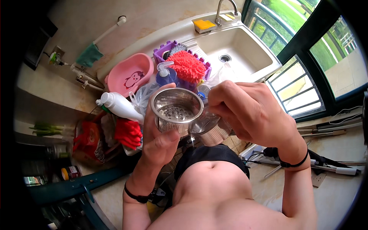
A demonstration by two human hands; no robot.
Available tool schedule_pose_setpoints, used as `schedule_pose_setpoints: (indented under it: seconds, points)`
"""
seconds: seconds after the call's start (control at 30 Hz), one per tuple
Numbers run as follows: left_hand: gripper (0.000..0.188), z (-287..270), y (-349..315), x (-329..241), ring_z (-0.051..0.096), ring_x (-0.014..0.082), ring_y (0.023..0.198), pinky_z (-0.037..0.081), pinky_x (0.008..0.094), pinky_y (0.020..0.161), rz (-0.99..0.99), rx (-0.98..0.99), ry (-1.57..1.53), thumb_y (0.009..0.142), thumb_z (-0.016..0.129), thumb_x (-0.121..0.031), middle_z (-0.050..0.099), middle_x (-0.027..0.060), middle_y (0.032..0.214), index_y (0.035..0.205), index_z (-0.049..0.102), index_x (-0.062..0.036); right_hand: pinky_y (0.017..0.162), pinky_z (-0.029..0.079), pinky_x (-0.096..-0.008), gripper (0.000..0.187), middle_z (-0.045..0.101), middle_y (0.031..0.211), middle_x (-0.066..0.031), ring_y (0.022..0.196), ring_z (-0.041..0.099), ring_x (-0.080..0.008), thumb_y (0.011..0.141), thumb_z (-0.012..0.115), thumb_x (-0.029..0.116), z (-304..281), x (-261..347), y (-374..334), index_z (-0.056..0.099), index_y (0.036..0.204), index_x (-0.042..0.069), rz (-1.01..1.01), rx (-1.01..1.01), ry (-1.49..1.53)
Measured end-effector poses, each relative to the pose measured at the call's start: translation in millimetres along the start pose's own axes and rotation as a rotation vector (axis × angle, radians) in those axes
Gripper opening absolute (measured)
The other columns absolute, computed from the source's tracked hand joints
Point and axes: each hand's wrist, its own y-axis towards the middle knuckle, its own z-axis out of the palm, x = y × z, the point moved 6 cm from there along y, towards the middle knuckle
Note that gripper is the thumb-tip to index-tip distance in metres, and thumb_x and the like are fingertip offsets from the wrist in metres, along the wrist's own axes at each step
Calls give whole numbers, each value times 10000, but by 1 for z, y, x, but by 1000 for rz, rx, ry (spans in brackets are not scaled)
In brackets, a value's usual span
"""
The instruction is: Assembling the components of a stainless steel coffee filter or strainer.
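My left hand (159,147) is closed around a round metal strainer basket (177,111), its open top tilted toward me. Mesh walls and a bottom with larger holes show inside it. Close beside it, a second metal strainer basket (215,135) lies on its side in the air under my right hand (255,113). The right fingers are bent and pressed together at its rim, and their tips are partly hidden. Behind the baskets, a clear bottle with a blue part (203,91) is partly covered by my right hand.
A pink basin (130,73), a purple crate (163,51) with a red chenille mitt (187,66), a pump bottle (165,74) and a white bottle (120,106) crowd the counter. The sink (245,46) is at the far right, a yellow sponge (204,25) on its ledge.
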Motion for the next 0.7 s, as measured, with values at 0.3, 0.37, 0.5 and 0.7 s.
schedule_pose_setpoints:
  seconds: [0.3, 0.37, 0.5, 0.7]
  points:
    - [1000, -1, 1, 2, 581, 335, 1383, 425, 490, 1223, -49, 36, -154, 832, 817, -91, 573, 215, 1467, 1646, 254, 53, 610, 524, -423, 191, 701, 849, -114, 719, 712, -352, 946, 737, 14, 5, -5, 4, 578, 1043, 56, 111, 77, 142]
    - [992, -4, 1, 2, 583, 341, 1383, 425, 496, 1225, -32, 36, -177, 843, 812, -83, 573, 217, 1470, 1649, 250, 55, 606, 522, -423, 194, 698, 844, -114, 716, 711, -349, 944, 740, 12, 5, -6, 3, 578, 1042, 57, 118, 80, 136]
    - [906, -13, 3, 4, 596, 367, 1366, 472, 501, 1187, -73, 87, -274, 861, 786, -77, 577, 232, 1462, 1621, 306, 43, 598, 520, -418, 207, 670, 817, -110, 696, 694, -336, 929, 748, 10, 2, -9, 1, 577, 1037, 53, 127, 93, 56]
    - [664, -15, 2, 1, 689, 354, 1166, 577, 446, 947, -113, 54, -185, 942, 704, -186, 635, 246, 1369, 1516, 426, -2, 570, 525, -384, 243, 626, 804, -101, 688, 669, -292, 861, 763, 0, 2, -7, 2, 589, 1029, 10, -101, 29, -240]
